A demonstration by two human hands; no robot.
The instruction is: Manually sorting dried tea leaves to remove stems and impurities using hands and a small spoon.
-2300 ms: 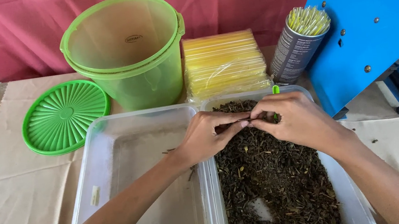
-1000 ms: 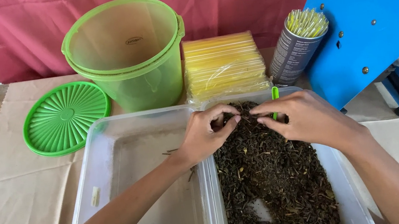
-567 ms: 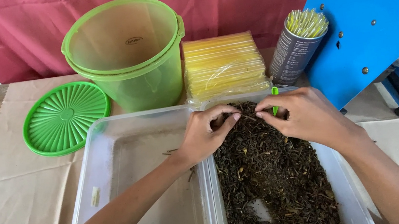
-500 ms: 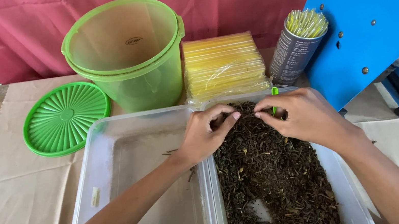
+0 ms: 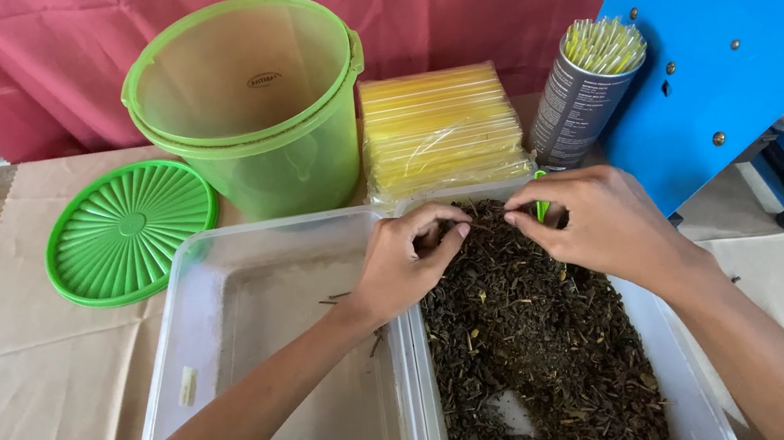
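Two clear plastic tubs stand side by side. The right tub [image 5: 682, 383] is full of dark dried leaves [image 5: 531, 353]; the left tub [image 5: 254, 319] holds only a few stray bits. My left hand [image 5: 404, 261] reaches across the tubs' shared wall, fingers curled and pinched over the far end of the leaves. My right hand [image 5: 594, 224] faces it, fingertips pinched a few centimetres away, with a small green plastic piece [image 5: 543, 205] showing between its fingers. Whether a thin stem is held between the two hands is too small to tell.
Behind the tubs stand a green translucent bucket [image 5: 251, 107], its ribbed green lid [image 5: 129, 229] lying flat to the left, a stack of yellow packets [image 5: 440, 128] and a grey can of yellow straws [image 5: 587, 93]. A blue machine [image 5: 740, 23] stands at the right.
My hands have drawn slightly apart and shifted toward the far end of the leaf tub; they were touching fingertips at the start. Nothing else has moved.
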